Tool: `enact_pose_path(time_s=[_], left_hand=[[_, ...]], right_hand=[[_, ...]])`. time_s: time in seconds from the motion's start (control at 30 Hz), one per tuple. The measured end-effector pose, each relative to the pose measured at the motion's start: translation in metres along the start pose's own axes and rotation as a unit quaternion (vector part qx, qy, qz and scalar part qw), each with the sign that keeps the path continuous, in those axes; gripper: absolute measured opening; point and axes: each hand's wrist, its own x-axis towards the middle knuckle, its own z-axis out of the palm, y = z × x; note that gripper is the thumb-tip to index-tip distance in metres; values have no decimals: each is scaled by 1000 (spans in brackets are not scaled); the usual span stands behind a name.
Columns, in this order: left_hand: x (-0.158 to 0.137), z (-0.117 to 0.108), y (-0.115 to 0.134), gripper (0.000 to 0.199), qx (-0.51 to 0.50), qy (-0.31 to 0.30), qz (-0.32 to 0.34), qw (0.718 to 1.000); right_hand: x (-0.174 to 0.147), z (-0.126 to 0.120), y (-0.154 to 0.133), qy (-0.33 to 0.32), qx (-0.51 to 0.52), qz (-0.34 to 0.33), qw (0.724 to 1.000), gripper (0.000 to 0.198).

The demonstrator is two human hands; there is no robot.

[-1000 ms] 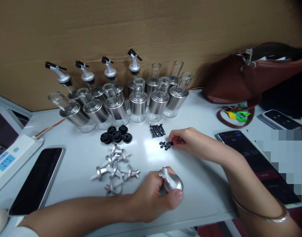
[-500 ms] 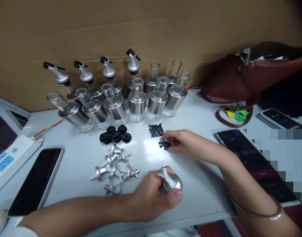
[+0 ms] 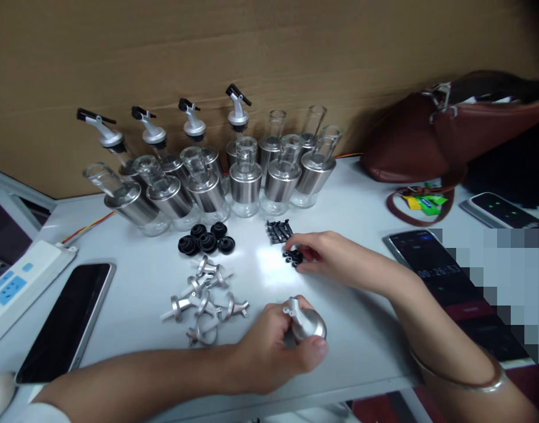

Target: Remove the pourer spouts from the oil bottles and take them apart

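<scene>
My left hand is closed around a silver bottle pourer spout, its narrow neck tilted up and to the left. Farther back, my right hand reaches over a small pile of black caps. Its thumb and index finger are apart at the pile's right side; its other fingers are curled and partly hidden. Just behind that pile lie several thin black levers. Several more silver pourer spouts lie left of my left hand. Black ribbed stoppers are grouped behind them.
Two rows of glass bottles with steel sleeves line the back; several carry pourers. A phone and a power strip lie left. Right are a brown bag, a phone showing a timer and another device.
My right hand's fingers have shifted slightly left over the black caps. My left hand keeps the pourer spout in the same place. The view has moved very slightly.
</scene>
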Motion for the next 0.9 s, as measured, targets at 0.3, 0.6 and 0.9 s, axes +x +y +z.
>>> enact_pose_path(time_s=[0.3,0.6,0.9], left_hand=[[-1,-1,-2,45,-8,-7,11,1000],[1,-1,-2,45,-1,-7,16,1000],[2,-2,0,35,-21,-27,-2,999]], right_hand=[[0,7,6,7,-1,-48,999,26],[-1,3,4,22,9,-47,999,22],[-14,-8,-20,-79,250,-150,953,25]])
